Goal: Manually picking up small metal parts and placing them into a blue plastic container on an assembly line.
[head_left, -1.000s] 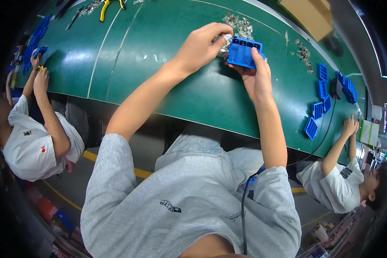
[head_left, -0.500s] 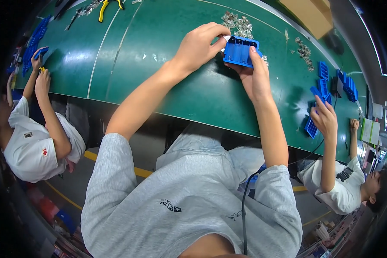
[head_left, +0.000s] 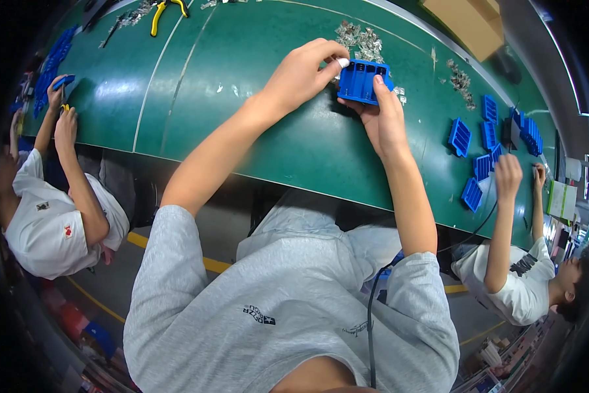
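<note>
A blue plastic holder (head_left: 364, 81) with a row of slots along its top sits at about twelve o'clock in the view, held just above the green desk (head_left: 255, 124). The right hand (head_left: 383, 121) cups it from below and at its four-o'clock side, index finger laid up along the right end. The left hand (head_left: 301, 72) comes in from nine o'clock, arm stretched long, pinching the holder's left top corner between thumb and a taped fingertip. Both hands are closed on the holder.

Against half a second ago the holder and both hands sit much the same; the co-worker's raised hand (head_left: 508, 175) at three o'clock has dropped lower.

Small metal clips (head_left: 360, 36) lie heaped at the holder's twelve o'clock, more blue holders (head_left: 487, 147) at its four o'clock, and yellow-handled pliers (head_left: 166, 10) far off at ten.
</note>
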`<action>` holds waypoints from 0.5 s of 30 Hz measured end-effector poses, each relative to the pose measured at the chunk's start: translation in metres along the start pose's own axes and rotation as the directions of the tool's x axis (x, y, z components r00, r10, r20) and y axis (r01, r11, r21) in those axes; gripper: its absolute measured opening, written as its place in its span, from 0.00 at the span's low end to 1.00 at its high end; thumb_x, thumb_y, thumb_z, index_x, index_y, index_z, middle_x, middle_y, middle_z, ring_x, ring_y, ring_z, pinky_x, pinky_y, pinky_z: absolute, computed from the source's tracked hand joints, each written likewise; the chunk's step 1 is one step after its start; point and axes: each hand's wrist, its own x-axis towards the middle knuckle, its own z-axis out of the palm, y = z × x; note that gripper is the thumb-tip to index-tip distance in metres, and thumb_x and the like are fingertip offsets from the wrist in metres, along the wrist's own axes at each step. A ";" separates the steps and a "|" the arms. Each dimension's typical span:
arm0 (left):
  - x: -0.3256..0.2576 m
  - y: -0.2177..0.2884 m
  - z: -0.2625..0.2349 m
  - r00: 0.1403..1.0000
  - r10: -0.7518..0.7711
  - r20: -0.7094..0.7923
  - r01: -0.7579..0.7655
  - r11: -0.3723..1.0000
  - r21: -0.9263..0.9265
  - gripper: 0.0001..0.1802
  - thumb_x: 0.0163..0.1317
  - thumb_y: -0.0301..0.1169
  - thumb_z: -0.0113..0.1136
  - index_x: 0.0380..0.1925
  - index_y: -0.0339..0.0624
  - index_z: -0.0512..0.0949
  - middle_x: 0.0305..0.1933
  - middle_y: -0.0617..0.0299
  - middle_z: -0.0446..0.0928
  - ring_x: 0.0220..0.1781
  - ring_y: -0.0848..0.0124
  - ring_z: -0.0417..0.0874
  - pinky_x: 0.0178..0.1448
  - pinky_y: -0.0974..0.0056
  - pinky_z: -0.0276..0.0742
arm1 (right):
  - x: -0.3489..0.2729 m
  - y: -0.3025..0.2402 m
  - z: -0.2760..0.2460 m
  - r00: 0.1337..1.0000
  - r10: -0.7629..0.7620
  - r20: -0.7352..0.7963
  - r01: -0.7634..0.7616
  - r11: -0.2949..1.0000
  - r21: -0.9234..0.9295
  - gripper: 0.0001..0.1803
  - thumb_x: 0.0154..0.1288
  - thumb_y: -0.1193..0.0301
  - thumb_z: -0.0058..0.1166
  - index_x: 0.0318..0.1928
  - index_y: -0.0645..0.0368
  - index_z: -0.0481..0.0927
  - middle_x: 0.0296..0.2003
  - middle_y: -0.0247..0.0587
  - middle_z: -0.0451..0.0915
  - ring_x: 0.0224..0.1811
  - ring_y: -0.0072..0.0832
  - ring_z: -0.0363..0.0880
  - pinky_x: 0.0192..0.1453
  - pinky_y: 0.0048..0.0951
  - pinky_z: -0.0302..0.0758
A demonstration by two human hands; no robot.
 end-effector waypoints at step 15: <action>-0.002 0.016 0.004 0.908 -0.203 0.366 0.418 0.426 -0.802 0.21 0.70 0.45 0.53 0.52 0.40 0.71 0.48 0.64 0.74 0.51 0.76 0.73 0.58 0.69 0.69 | -0.013 0.009 0.011 0.918 -0.396 0.019 0.366 0.828 -0.425 0.28 0.69 0.62 0.56 0.62 0.66 0.66 0.51 0.42 0.75 0.49 0.23 0.73 0.55 0.25 0.72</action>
